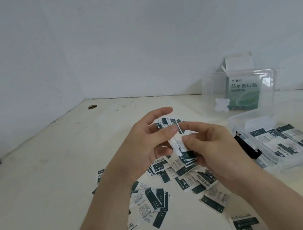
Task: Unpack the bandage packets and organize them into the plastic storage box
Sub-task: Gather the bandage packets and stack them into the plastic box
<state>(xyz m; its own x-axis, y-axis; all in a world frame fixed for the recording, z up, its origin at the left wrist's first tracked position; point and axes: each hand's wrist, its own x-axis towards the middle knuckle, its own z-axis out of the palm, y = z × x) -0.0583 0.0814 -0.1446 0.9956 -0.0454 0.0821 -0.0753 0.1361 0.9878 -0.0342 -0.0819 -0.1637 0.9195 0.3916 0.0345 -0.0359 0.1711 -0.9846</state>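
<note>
A pale bench [47, 184] is cornered by grey walls [133, 37]; packets [153, 197] are scattered; a stack [180, 146] is gripped by left hand [142, 147] and right hand [210, 145].

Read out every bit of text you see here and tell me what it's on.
"防水创口贴": green carton behind the clear box lid.
"防水创口贴": a loose packet lying flat.
Smaller print on these and on the held stack: too blurred to read.
</note>
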